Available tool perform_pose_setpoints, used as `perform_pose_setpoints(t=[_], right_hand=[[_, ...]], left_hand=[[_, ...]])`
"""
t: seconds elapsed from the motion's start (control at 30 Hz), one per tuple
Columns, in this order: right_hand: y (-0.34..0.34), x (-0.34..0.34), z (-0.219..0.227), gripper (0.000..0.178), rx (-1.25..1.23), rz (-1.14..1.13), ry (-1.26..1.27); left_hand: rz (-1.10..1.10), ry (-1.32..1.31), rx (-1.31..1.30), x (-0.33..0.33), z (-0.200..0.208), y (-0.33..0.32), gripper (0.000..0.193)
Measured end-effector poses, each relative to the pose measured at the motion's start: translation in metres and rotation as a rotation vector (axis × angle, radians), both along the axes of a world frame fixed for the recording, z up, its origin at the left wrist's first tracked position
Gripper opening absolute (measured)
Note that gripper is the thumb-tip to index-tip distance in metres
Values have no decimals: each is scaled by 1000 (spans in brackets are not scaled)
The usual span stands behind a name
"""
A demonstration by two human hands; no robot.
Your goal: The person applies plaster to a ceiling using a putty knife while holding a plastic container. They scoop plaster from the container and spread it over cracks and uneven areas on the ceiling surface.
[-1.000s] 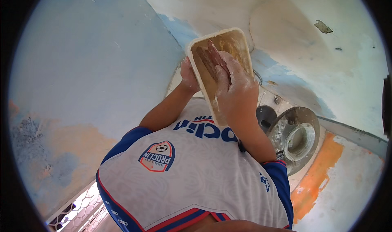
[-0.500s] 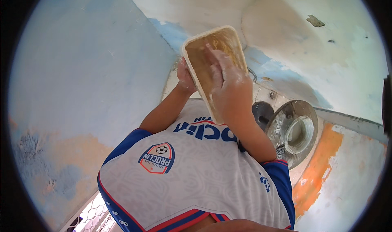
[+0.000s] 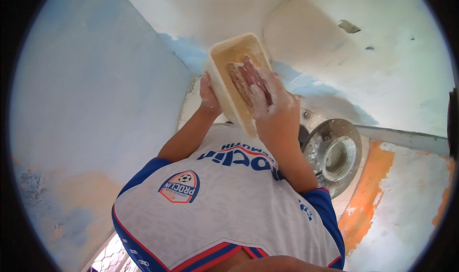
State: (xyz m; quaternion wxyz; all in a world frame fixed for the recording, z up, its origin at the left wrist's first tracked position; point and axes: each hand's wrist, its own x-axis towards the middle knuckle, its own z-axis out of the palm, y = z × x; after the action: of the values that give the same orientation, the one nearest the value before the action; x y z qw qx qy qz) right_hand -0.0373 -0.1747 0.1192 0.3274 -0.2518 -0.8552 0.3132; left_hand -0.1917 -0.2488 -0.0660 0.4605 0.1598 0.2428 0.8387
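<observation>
My left hand (image 3: 209, 96) grips the outer left side of a tilted cream plastic tub (image 3: 221, 85), its fingers closed against the wall. Inside the tub, my right hand (image 3: 275, 99) is wrapped round a flat, reddish-brown block (image 3: 243, 84) smeared with pale paste; its exact kind does not show. The block lies inside the tub's opening, over the yellowish inner wall. White paste coats the fingers of both hands. Part of the tub's right rim is hidden behind my right hand.
A round, paste-smeared metal dish (image 3: 353, 143) with a pale bowl-like centre (image 3: 336, 158) is on the tiled floor at the right. Patchy painted walls (image 3: 95, 80) enclose the corner, one with a broad orange strip (image 3: 366, 202). White wire mesh (image 3: 112, 257) shows at the lower left.
The reddish-brown block now shows in my right hand inside the tub; earlier only the hand was visible there. The tub and both hands appear slightly further left in view.
</observation>
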Motion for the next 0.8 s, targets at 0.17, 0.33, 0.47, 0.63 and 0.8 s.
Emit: perform_pose_setpoints(t=[0.17,0.33,0.47,0.63,0.8], right_hand=[[45,35,32,28,-601,-21,465],[121,65,42,31,-687,55,734],[174,96,52,24,-670,22,977],[255,154,70,34,195,-525,776],[347,175,117,39,1159,-575,531]], left_hand=[[3,-189,-7,15,24,18,78],[24,-247,-140,43,55,42,76],[68,-142,-143,47,54,67,75],[29,-170,-29,63,82,92,75],[13,-68,26,72,86,113,73]])
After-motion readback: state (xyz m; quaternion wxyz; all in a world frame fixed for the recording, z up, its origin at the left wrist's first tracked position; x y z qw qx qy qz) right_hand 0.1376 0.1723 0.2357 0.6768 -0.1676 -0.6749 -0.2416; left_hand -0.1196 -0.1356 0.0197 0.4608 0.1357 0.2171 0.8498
